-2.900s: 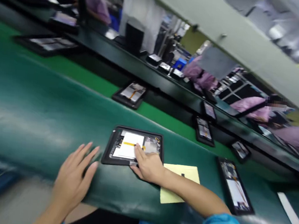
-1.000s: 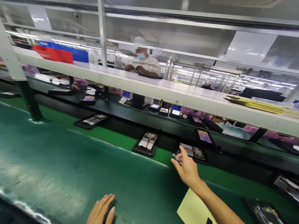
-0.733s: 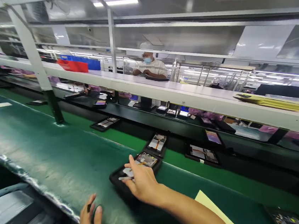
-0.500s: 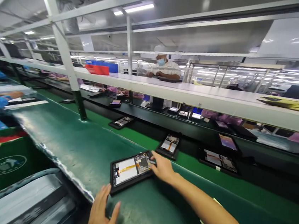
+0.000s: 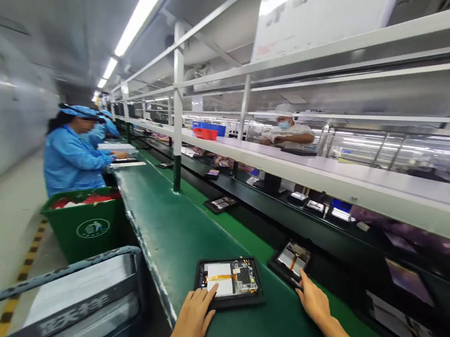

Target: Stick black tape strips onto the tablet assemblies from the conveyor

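An opened tablet (image 5: 219,279) lies in a black tray on the green bench, its white battery, orange ribbon cable and circuit board showing. My left hand (image 5: 193,315) rests at its near left edge, fingers stretched out over the rim and thumb apart. Farther right, a second opened tablet (image 5: 292,259) in a black tray sits on the green conveyor strip, slightly over the bench edge. My right hand (image 5: 314,300) is closed at the near right corner of that tray. A small greyish bit shows by the fingertips; I cannot tell what it is.
More opened tablets (image 5: 221,203) lie along the line. A white post (image 5: 178,99) with a dark foot rises from the bench (image 5: 162,226). A long white shelf (image 5: 290,163) runs above. At left are a green bin (image 5: 77,233), a blue-clad co-worker (image 5: 73,155) and a cart (image 5: 87,293).
My right hand has left the first tablet and moved right to the second one's tray. My left hand has come onto the first tablet's edge. The view has turned left.
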{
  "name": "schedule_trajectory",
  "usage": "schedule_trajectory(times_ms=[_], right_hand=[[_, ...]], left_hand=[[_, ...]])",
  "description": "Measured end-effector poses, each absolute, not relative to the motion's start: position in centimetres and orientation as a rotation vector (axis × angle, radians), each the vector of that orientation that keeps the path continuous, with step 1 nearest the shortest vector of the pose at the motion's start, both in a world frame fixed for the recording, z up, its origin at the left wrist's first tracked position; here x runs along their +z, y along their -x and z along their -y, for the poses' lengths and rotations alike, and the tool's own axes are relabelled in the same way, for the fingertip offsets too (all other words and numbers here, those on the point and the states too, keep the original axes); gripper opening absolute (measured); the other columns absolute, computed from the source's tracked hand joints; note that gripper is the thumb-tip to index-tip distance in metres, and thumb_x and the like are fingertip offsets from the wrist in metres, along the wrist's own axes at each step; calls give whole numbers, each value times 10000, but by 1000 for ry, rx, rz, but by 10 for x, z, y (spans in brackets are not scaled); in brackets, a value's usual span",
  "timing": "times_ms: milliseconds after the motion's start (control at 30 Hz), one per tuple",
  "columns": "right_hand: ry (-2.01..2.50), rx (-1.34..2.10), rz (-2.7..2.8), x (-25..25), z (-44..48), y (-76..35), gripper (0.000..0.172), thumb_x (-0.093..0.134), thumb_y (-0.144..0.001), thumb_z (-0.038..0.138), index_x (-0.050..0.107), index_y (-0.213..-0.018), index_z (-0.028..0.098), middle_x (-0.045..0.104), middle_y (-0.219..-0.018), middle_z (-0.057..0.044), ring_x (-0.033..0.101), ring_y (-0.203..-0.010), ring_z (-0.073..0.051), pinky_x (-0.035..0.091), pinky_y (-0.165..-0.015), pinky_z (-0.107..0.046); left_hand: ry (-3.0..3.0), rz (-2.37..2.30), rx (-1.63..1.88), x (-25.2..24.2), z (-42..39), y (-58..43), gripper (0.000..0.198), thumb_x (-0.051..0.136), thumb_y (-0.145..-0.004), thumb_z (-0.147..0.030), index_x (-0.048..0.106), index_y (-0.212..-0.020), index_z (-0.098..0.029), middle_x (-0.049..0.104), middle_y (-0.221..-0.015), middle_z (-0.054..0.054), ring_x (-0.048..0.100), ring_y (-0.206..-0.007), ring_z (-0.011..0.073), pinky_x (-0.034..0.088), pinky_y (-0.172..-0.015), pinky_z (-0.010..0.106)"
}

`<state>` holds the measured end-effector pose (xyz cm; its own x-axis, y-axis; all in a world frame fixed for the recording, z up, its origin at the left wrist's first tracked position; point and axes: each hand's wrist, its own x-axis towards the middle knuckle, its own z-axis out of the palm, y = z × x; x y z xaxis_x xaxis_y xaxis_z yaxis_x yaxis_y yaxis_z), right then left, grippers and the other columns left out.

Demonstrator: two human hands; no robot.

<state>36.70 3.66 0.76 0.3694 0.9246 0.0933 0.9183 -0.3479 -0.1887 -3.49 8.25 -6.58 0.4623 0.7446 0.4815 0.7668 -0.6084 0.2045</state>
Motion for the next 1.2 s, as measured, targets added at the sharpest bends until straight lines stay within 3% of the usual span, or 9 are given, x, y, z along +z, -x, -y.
schedule_trajectory(times_ms=[167, 333, 500, 567, 633, 700, 800, 933, 1200], right_hand=[[2237, -37, 1638, 6, -33, -381, 561, 447, -935, 289, 472, -1490, 212, 737, -1113, -77, 735, -947, -269, 538, -787, -351], [1967, -10, 1674, 17, -10, -347, 598, 450, -905, 409, 483, -1479, 244, 742, -970, -42, 729, -793, -264, 553, -709, -349], [1650, 101, 1896, -9, 26, -264, 651, 518, -904, 315, 429, -1547, 257, 749, -942, -21, 738, -756, -207, 572, -727, -284], [1571, 244, 1993, -24, 38, -228, 754, 583, -884, 288, 345, -1599, 282, 763, -996, -10, 750, -817, -195, 581, -778, -268], [1463, 384, 2087, -33, 49, -201, 929, 723, -766, 298, 331, -1608, 295, 772, -1107, -21, 756, -962, -235, 584, -861, -285], [1384, 526, 2181, -31, 59, -187, 958, 771, -739, 304, 348, -1599, 326, 739, -1254, -37, 723, -1104, -269, 568, -930, -311], [1375, 588, 2179, -10, 71, -189, 770, 694, -851, 314, 413, -1568, 309, 711, -1314, -69, 697, -1153, -280, 539, -997, -374], [1461, 548, 2076, 17, 76, -206, 500, 565, -958, 324, 555, -1448, 227, 752, -1182, -95, 734, -992, -243, 556, -930, -372], [1372, 468, 2211, 11, 94, -207, 406, 515, -968, 269, 580, -1364, 213, 771, -1097, -83, 742, -957, -212, 558, -865, -322]], left_hand=[[2592, 1641, -1045, -57, -93, 60, 602, 501, -877, -139, 528, -1468, -251, 706, -1187, 96, 643, -1102, 276, 498, -1015, 483], [2460, 1778, -1252, -43, -98, 74, 528, 409, -956, -218, 508, -1474, -193, 665, -1236, 128, 625, -1137, 282, 500, -1027, 510], [2482, 1809, -1440, -44, -70, 51, 510, 471, -966, -379, 531, -1443, -209, 678, -1178, 97, 663, -1081, 241, 550, -994, 442], [2528, 1860, -1549, -45, -54, 39, 515, 511, -944, -413, 565, -1416, -214, 691, -1105, 81, 678, -978, 229, 581, -918, 416], [2601, 1916, -1618, -44, -39, 30, 515, 548, -915, -424, 600, -1386, -222, 696, -1057, 71, 674, -898, 223, 594, -862, 410], [2666, 1925, -1578, -41, -26, 25, 499, 565, -896, -404, 625, -1359, -227, 699, -1045, 68, 670, -904, 231, 588, -875, 427], [2682, 1839, -1474, -40, -14, 25, 475, 579, -886, -350, 633, -1339, -220, 694, -1062, 75, 658, -996, 260, 570, -926, 465], [2688, 1680, -1477, -44, -8, 26, 543, 503, -853, -159, 578, -1390, -184, 670, -1145, 105, 630, -1072, 266, 557, -957, 470], [2823, 1629, -1456, -47, -6, 32, 580, 443, -884, -109, 507, -1456, -188, 641, -1202, 112, 585, -1124, 259, 516, -1016, 474]])
